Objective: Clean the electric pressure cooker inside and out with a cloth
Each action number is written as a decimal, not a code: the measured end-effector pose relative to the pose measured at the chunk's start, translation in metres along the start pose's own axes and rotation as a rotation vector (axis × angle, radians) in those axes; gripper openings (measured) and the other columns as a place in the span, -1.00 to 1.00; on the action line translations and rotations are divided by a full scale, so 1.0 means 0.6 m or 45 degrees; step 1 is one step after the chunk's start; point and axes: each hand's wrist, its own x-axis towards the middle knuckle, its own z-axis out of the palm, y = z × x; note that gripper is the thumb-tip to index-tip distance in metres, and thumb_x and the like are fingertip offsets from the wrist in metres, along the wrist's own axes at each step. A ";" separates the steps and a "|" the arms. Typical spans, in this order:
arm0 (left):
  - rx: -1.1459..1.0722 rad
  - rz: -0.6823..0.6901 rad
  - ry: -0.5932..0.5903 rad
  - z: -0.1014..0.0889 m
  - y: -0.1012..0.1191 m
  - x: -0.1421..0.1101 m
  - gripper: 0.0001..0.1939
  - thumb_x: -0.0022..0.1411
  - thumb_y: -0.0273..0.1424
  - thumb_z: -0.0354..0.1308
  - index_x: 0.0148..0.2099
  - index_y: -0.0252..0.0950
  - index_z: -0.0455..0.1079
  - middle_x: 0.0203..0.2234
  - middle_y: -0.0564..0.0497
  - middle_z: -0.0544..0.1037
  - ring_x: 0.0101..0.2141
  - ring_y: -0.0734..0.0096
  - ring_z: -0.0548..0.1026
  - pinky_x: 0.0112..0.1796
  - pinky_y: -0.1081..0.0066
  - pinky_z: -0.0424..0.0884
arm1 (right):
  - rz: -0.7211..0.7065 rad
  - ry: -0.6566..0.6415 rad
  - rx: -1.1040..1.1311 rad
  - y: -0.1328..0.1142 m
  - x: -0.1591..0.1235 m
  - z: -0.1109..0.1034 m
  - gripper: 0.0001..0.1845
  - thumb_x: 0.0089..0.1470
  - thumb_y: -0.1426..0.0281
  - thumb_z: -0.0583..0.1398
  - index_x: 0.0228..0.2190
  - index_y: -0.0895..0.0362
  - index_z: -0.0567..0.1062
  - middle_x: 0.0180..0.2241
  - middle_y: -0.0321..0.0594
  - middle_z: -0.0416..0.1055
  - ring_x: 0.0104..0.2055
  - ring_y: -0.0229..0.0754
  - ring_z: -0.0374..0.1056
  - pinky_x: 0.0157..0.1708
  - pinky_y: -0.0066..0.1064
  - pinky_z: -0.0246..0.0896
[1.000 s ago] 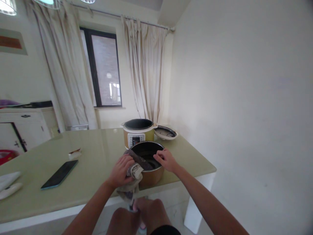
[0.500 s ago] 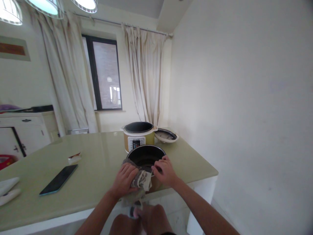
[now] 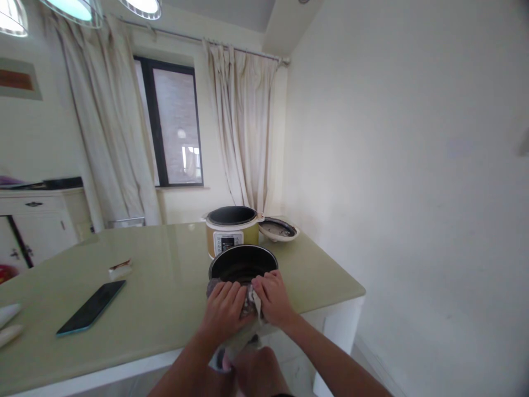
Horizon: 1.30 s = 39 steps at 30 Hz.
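A dark inner pot [image 3: 242, 261] with a brown outside stands near the front edge of the pale green table [image 3: 157, 281]. A grey patterned cloth [image 3: 249, 302] is draped over the pot's near rim and hangs down toward me. My left hand [image 3: 225, 312] lies on the cloth at the left, fingers curled over it. My right hand [image 3: 273, 298] grips the cloth at the pot's near rim on the right. Behind the pot sits a gold and white electric cooker [image 3: 231, 229] with its lid [image 3: 278, 229] open to the right.
A dark phone [image 3: 91, 314] lies on the table's left part, with a small wrapped item [image 3: 119, 267] behind it. White objects [image 3: 7, 324] sit at the far left edge. A white cabinet [image 3: 37, 220] and curtained window [image 3: 173, 127] stand behind. My knees [image 3: 248, 375] show below.
My right hand has moved from the pot's right rim onto the cloth at the near rim. Both hands now sit close together on the cloth. The view shifted slightly.
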 end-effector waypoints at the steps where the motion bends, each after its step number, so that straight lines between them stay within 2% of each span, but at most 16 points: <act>1: -0.052 0.068 0.027 -0.002 -0.018 -0.004 -0.63 0.45 -0.13 -0.03 -0.08 -0.30 0.45 -0.28 -0.17 0.59 -0.28 0.10 0.47 -0.13 0.11 0.37 | -0.012 -0.023 0.064 0.016 0.005 -0.009 -0.37 0.49 0.04 -0.13 -0.50 0.08 0.38 -0.53 -0.28 0.40 -0.39 -0.18 0.30 -0.13 -0.26 0.02; 4: -0.201 0.200 0.038 -0.005 -0.082 -0.014 -0.51 0.49 -0.03 -0.15 -0.12 -0.28 0.44 -0.30 -0.15 0.58 -0.26 0.13 0.48 -0.11 0.15 0.39 | -0.014 -0.080 0.250 0.069 0.025 -0.037 -0.24 0.44 -0.12 -0.17 -0.56 0.08 0.37 -0.56 -0.30 0.40 -0.44 -0.21 0.31 -0.15 -0.28 0.07; 6: -0.217 0.201 0.040 -0.004 -0.106 -0.013 -0.46 0.49 0.01 -0.21 -0.18 -0.26 0.43 -0.32 -0.14 0.56 -0.26 0.15 0.48 -0.11 0.17 0.39 | 0.006 -0.091 0.277 0.089 0.035 -0.045 -0.21 0.44 -0.13 -0.18 -0.60 0.08 0.37 -0.59 -0.29 0.39 -0.45 -0.21 0.32 -0.15 -0.28 0.08; 8: -0.161 0.159 0.043 0.001 -0.099 -0.005 -0.45 0.49 0.03 -0.20 -0.22 -0.25 0.42 -0.35 -0.13 0.55 -0.29 0.15 0.47 -0.14 0.17 0.39 | 0.047 -0.037 0.222 0.086 0.038 -0.039 -0.21 0.46 -0.09 -0.21 -0.61 0.07 0.37 -0.60 -0.27 0.39 -0.44 -0.19 0.32 -0.15 -0.27 0.07; 13: 0.010 -0.049 -0.086 0.011 -0.012 0.014 -0.58 0.41 0.00 0.02 -0.21 -0.24 0.44 -0.40 -0.09 0.52 -0.35 0.13 0.45 -0.21 0.15 0.35 | 0.066 0.105 -0.062 0.018 0.015 0.001 -0.28 0.50 0.04 -0.22 -0.54 0.07 0.39 -0.57 -0.25 0.38 -0.40 -0.17 0.29 -0.15 -0.23 -0.04; 15: 0.000 -0.038 -0.069 0.009 0.000 0.009 -0.62 0.41 -0.05 0.04 -0.18 -0.26 0.45 -0.37 -0.11 0.54 -0.34 0.13 0.45 -0.20 0.13 0.34 | 0.037 0.090 -0.095 0.004 0.007 0.005 -0.32 0.50 0.05 -0.18 -0.53 0.08 0.38 -0.56 -0.28 0.37 -0.40 -0.18 0.28 -0.16 -0.23 -0.06; 17: -0.062 0.051 -0.007 0.005 -0.017 -0.001 -0.61 0.43 -0.08 0.00 -0.13 -0.28 0.46 -0.33 -0.14 0.56 -0.30 0.12 0.47 -0.15 0.12 0.36 | 0.011 0.041 -0.030 0.012 0.008 -0.006 -0.31 0.49 0.03 -0.17 -0.55 0.08 0.36 -0.57 -0.30 0.36 -0.41 -0.21 0.28 -0.15 -0.25 -0.04; 20: -0.164 0.167 0.054 0.001 -0.068 -0.015 -0.54 0.48 -0.06 -0.10 -0.07 -0.29 0.47 -0.25 -0.18 0.58 -0.20 0.10 0.49 -0.06 0.12 0.36 | -0.006 -0.050 0.106 0.052 0.025 -0.030 -0.26 0.48 -0.01 -0.17 -0.59 0.08 0.36 -0.58 -0.31 0.39 -0.43 -0.22 0.31 -0.10 -0.25 0.02; 23: -0.174 0.158 0.022 0.004 -0.095 -0.015 -0.51 0.47 0.00 -0.10 -0.10 -0.27 0.47 -0.27 -0.16 0.56 -0.22 0.11 0.48 -0.06 0.14 0.37 | 0.040 -0.049 0.163 0.081 0.042 -0.039 -0.23 0.48 -0.03 -0.18 -0.62 0.06 0.39 -0.58 -0.28 0.44 -0.43 -0.21 0.33 -0.07 -0.22 0.06; 25: -0.109 0.084 -0.029 0.009 -0.080 -0.007 -0.52 0.45 0.03 -0.05 -0.17 -0.25 0.45 -0.34 -0.12 0.53 -0.27 0.12 0.46 -0.13 0.15 0.36 | 0.111 0.032 0.141 0.075 0.045 -0.030 -0.22 0.49 0.00 -0.18 -0.63 0.06 0.41 -0.59 -0.26 0.45 -0.43 -0.19 0.34 -0.06 -0.20 0.06; 28: -0.003 -0.049 -0.108 0.015 -0.027 0.011 -0.56 0.40 0.04 0.06 -0.21 -0.25 0.44 -0.39 -0.09 0.49 -0.32 0.11 0.44 -0.19 0.15 0.33 | 0.192 0.135 0.051 0.036 0.032 -0.007 -0.26 0.50 0.07 -0.15 -0.59 0.06 0.46 -0.57 -0.23 0.48 -0.39 -0.17 0.35 -0.03 -0.19 0.02; 30: 0.045 -0.099 -0.116 0.016 0.006 0.019 -0.54 0.39 0.04 0.08 -0.18 -0.27 0.45 -0.35 -0.12 0.52 -0.31 0.09 0.45 -0.19 0.13 0.32 | 0.187 0.141 -0.010 0.013 0.020 0.004 -0.31 0.50 0.09 -0.12 -0.55 0.07 0.48 -0.55 -0.25 0.48 -0.36 -0.17 0.35 -0.04 -0.21 0.01; 32: 0.055 -0.077 -0.083 0.013 0.020 0.018 -0.54 0.41 0.02 0.06 -0.15 -0.29 0.47 -0.32 -0.14 0.54 -0.31 0.10 0.45 -0.18 0.13 0.31 | 0.156 0.112 0.003 0.010 0.014 0.004 -0.31 0.49 0.04 -0.11 -0.54 0.07 0.47 -0.55 -0.27 0.45 -0.37 -0.19 0.33 -0.06 -0.24 0.02; 34: 0.013 0.015 -0.031 0.008 0.009 0.007 -0.53 0.45 0.00 -0.01 -0.12 -0.30 0.48 -0.31 -0.15 0.55 -0.30 0.13 0.45 -0.15 0.14 0.31 | 0.139 0.071 0.116 0.029 0.019 -0.008 -0.25 0.46 -0.06 -0.12 -0.58 0.08 0.46 -0.58 -0.29 0.43 -0.41 -0.22 0.32 -0.06 -0.26 0.05; 37: -0.099 0.163 0.052 0.004 -0.042 -0.014 -0.38 0.49 0.06 -0.21 -0.07 -0.30 0.49 -0.28 -0.19 0.57 -0.25 0.12 0.47 -0.07 0.12 0.33 | 0.171 0.012 0.297 0.075 0.042 -0.034 -0.13 0.40 -0.18 -0.17 -0.69 0.07 0.40 -0.68 -0.28 0.34 -0.51 -0.22 0.28 -0.14 -0.25 0.14; 39: -0.139 0.174 0.062 0.006 -0.073 -0.021 -0.31 0.48 0.11 -0.28 -0.09 -0.29 0.50 -0.27 -0.20 0.58 -0.23 0.11 0.47 -0.04 0.12 0.35 | 0.187 -0.022 0.339 0.092 0.057 -0.044 -0.11 0.37 -0.22 -0.16 -0.73 0.06 0.38 -0.73 -0.27 0.28 -0.55 -0.20 0.26 -0.25 -0.24 0.14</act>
